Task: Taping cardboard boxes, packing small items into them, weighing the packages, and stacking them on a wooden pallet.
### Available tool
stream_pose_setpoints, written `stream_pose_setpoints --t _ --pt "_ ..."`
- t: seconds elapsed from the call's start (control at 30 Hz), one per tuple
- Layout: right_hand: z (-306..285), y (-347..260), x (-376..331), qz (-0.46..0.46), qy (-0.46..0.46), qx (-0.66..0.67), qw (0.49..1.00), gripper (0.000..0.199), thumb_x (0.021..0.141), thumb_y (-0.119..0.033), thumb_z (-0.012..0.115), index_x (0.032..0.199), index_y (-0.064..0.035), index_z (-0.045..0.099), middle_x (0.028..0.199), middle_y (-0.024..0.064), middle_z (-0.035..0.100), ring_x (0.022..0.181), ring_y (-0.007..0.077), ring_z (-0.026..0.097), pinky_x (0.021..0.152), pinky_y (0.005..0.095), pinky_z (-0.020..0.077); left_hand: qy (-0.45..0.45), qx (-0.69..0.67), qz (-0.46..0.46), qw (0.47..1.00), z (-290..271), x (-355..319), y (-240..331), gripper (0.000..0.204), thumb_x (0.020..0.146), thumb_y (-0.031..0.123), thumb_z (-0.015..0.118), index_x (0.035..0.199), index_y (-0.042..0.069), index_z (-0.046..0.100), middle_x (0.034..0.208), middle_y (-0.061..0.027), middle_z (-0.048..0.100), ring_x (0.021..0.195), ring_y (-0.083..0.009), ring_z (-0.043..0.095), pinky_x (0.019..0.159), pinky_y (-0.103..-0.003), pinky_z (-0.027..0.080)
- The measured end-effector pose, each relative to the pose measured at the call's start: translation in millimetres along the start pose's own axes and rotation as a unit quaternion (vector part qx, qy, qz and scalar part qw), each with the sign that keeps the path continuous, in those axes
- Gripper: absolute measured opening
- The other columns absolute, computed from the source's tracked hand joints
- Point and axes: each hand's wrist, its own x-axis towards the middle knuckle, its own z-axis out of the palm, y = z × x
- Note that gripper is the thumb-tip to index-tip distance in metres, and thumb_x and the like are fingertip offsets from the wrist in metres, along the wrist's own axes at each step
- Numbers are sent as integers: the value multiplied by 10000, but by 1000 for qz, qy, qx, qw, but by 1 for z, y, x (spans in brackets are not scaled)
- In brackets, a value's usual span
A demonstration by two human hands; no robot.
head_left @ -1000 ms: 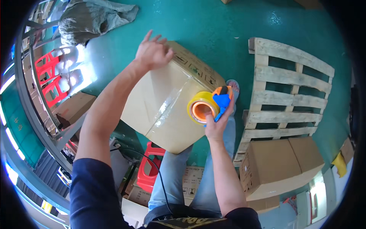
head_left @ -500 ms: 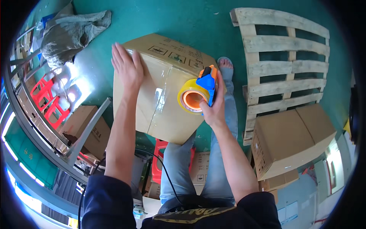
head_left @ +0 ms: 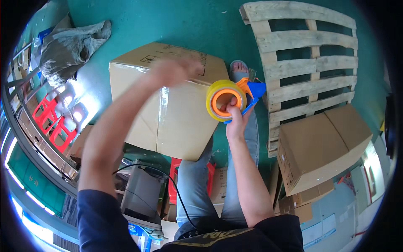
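Observation:
A large brown cardboard box (head_left: 184, 122) stands in front of me, with a strip of shiny clear tape down its near face. My left hand (head_left: 178, 70) reaches across the upper edge of the box, smeared by motion, so its fingers do not show clearly. In my right hand (head_left: 236, 113) is a tape dispenser (head_left: 226, 100) with a blue and orange body and a roll of yellowish tape. My fingers pass into the roll's orange core. The dispenser is held off the box's right side, its blue end pointing right.
A wooden pallet (head_left: 312, 52) lies on the green floor at the right, with another closed cardboard box (head_left: 319, 143) at its near end. Red stools (head_left: 62, 133), a metal frame (head_left: 40, 151) and a grey cloth (head_left: 73, 52) are at the left. A black cable (head_left: 179, 191) crosses near my legs.
My left hand has moved from the box's left edge rightward across its top. My right hand has turned the tape dispenser and brought it slightly right, away from the box face.

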Motion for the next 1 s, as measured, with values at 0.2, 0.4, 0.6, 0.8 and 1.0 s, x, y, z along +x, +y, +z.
stream_pose_setpoints --t 0.2,0.4,0.6,0.8,1.0 --pt "6 11 0 -17 -2 -35 999 867 783 61 471 1521 -119 55 1143 84 503 914 154 567 878 307 500 72 -56 -63 994 -27 -9 -100 478 992 425 405 1305 93 548 1284 -169 577 1117 -353 582 924 -443 473" --pt "8 12 -3 -31 11 -43 999 773 806 42 493 1482 -92 145 1080 56 495 897 133 538 898 287 469 -28 62 -19 998 4 3 -3 542 993 480 410 1131 1 624 1161 -197 633 1142 -343 583 913 -440 480" --pt "-2 19 0 -46 -14 -78 996 880 766 27 493 1528 -87 68 1353 150 406 1174 234 502 1039 348 400 -134 -535 -81 830 -13 -11 -44 519 994 457 421 1099 -4 636 1057 -199 665 1074 -333 624 875 -441 490" --pt "5 22 0 -57 11 -72 996 888 760 23 501 1527 -72 64 1372 153 396 1220 238 467 1060 350 369 148 -5 -8 989 10 -13 -9 536 1019 418 384 1033 -44 655 970 -165 693 1028 -260 648 864 -377 492" --pt "-11 18 -4 -1 37 -39 999 814 757 0 531 1497 -53 195 1346 127 441 1204 223 484 1025 335 405 71 -499 -41 863 -21 -58 -62 551 1017 432 399 1088 -61 635 1155 -192 660 1082 -283 620 988 -374 430"
